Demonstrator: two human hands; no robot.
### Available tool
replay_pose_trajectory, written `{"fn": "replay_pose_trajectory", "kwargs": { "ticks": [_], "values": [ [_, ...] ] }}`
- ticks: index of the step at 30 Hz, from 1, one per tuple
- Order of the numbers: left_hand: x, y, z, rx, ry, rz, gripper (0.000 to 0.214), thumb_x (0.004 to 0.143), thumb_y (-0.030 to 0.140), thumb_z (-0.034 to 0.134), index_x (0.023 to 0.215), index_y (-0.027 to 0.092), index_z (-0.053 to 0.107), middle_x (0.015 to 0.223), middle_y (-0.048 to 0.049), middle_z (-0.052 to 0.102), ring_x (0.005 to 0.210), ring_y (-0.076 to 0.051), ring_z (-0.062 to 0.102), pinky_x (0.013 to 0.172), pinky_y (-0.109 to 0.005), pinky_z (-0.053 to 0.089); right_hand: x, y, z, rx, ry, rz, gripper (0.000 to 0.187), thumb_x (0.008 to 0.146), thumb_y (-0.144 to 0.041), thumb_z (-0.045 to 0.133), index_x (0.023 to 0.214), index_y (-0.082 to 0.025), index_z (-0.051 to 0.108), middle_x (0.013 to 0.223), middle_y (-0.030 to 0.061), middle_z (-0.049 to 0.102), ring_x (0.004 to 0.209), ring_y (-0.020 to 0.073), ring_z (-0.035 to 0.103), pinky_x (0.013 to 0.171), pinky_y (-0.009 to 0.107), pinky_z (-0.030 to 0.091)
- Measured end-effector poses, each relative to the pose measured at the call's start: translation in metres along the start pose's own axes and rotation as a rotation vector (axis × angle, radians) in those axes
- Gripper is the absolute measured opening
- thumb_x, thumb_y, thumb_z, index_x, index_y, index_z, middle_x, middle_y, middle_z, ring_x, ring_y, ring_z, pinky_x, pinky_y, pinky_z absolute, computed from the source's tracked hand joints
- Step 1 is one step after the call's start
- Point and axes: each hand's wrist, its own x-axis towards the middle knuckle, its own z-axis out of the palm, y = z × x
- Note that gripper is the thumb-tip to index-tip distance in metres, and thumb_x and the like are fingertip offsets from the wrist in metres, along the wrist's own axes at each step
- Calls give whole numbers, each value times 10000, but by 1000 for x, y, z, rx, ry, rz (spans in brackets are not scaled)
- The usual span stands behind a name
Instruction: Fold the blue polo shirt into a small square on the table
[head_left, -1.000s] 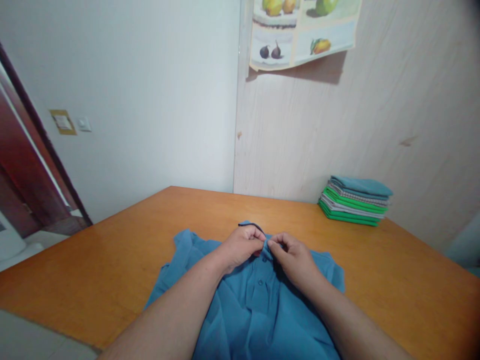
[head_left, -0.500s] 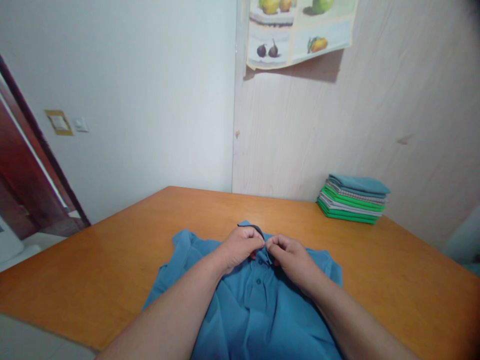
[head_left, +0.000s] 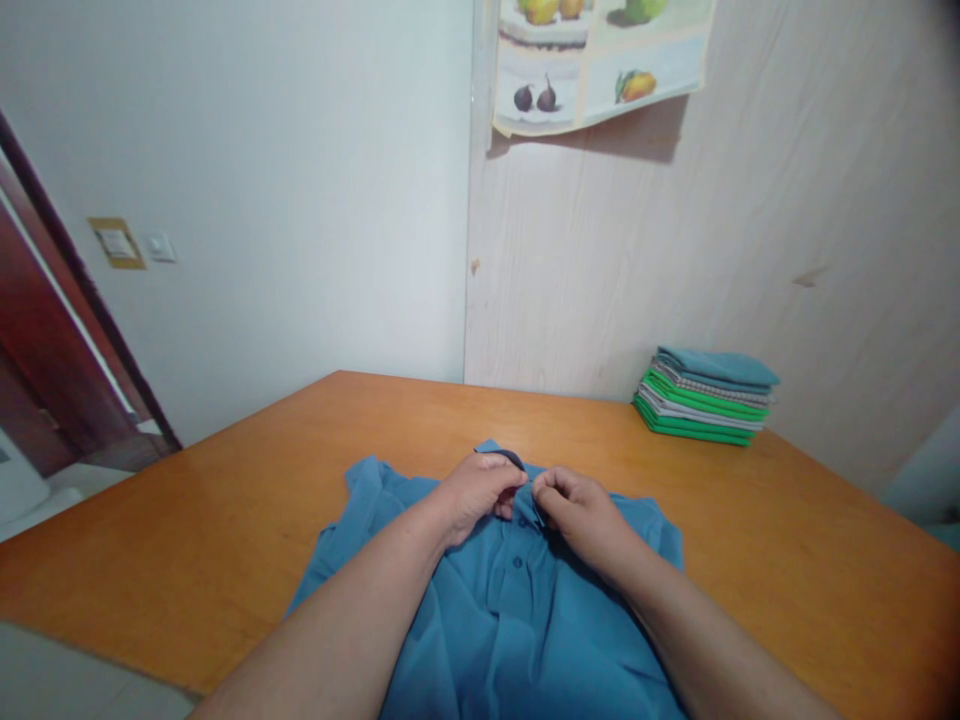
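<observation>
A blue shirt point(head_left: 480, 640) with a short buttoned placket lies spread over the table in front of me, its collar at the far end. My left hand point(head_left: 484, 492) pinches the left side of the collar, where a dark edge shows above the fingers. Just beside it, my right hand point(head_left: 574, 500) has thumb and fingers closed on the right side of the neck opening. Two dark buttons point(head_left: 517, 562) show on the placket below the hands. What lies right between the fingertips is partly hidden.
The orange-brown wooden table point(head_left: 187, 530) reaches back to the wall. A stack of folded clothes point(head_left: 705, 395) in blue, green and grey sits at its far right corner. A fruit poster point(head_left: 600, 60) hangs above. At far left is a dark red door point(head_left: 45, 350).
The fingertips of my left hand have drawn slightly away from those of my right, with a small gap now between them. The shirt lies almost unchanged.
</observation>
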Motion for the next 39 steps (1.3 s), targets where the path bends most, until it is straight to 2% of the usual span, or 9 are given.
{"fn": "replay_pose_trajectory", "kwargs": {
  "ticks": [5, 12, 20, 27, 39],
  "values": [
    [0, 1, 0, 90, 16, 31, 182, 710, 311, 683, 693, 153, 594, 591, 19, 542, 539, -98, 510, 531, -227, 408, 1, 3, -1, 11, -8, 25, 255, 842, -399, 541, 683, -204, 581, 584, -33, 514, 556, 125, 443, 541, 248, 359],
    [1, -2, 1, 220, 43, 99, 51, 670, 187, 603, 694, 169, 562, 597, 28, 534, 518, -94, 492, 500, -212, 389, 1, 4, -1, 12, -26, 21, 209, 827, -343, 544, 682, -199, 590, 581, -33, 512, 555, 120, 435, 521, 237, 348],
    [1, -4, 0, 180, 46, 70, 201, 632, 109, 563, 812, 189, 524, 585, 65, 498, 497, -86, 474, 481, -193, 366, 1, 6, -1, 75, -95, 18, 145, 802, -298, 538, 701, -201, 576, 587, -48, 495, 550, 113, 430, 528, 239, 346],
    [1, -3, 1, 136, 61, 53, 269, 619, 91, 568, 854, 195, 490, 562, 83, 479, 475, -78, 441, 472, -198, 335, 0, 6, 1, 119, -123, 80, 97, 794, -300, 557, 777, -205, 565, 598, -41, 546, 555, 125, 478, 536, 246, 367],
    [4, -3, -2, 33, 126, 36, 235, 618, 144, 620, 819, 188, 507, 591, 57, 484, 498, -81, 451, 483, -220, 326, 1, 6, -1, 198, -99, 108, 209, 872, -408, 569, 836, -202, 582, 645, -35, 570, 598, 128, 517, 585, 252, 402]
  ]
}}
